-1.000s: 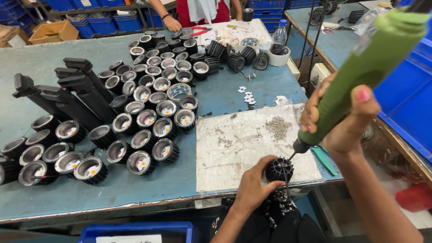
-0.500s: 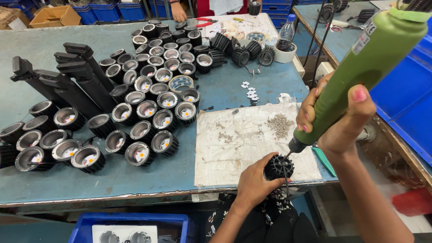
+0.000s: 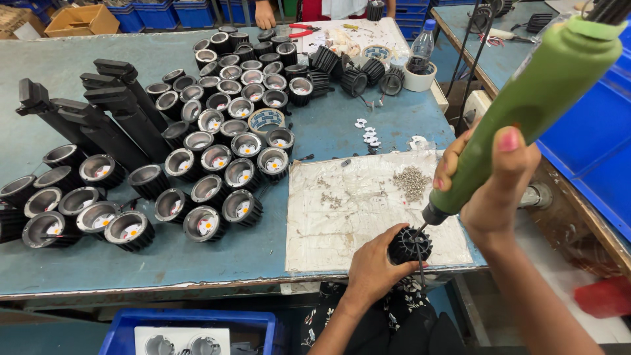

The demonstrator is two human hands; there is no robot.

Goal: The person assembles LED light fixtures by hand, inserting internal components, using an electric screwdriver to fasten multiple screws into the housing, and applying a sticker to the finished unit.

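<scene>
Left hand (image 3: 373, 266) clamps finned housing (image 3: 409, 244) at lower centre, steadying it | right hand (image 3: 490, 177) fingers wrapped round green driver (image 3: 526, 112), tip seemingly in housing | screws (image 3: 412, 181) near on sheet (image 3: 368, 210)

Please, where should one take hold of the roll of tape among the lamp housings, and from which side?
Take the roll of tape by its outer rim, from above: it lies flat, hole upward, and lamp housings crowd its sides, so only the top is free for a grip.

A blue-topped workbench (image 3: 98, 263) fills most of the frame. Blue plastic bins (image 3: 158, 13) line the top edge, with a cardboard box (image 3: 82, 20) at upper left. A second bench (image 3: 493, 39) stands at upper right.
</scene>
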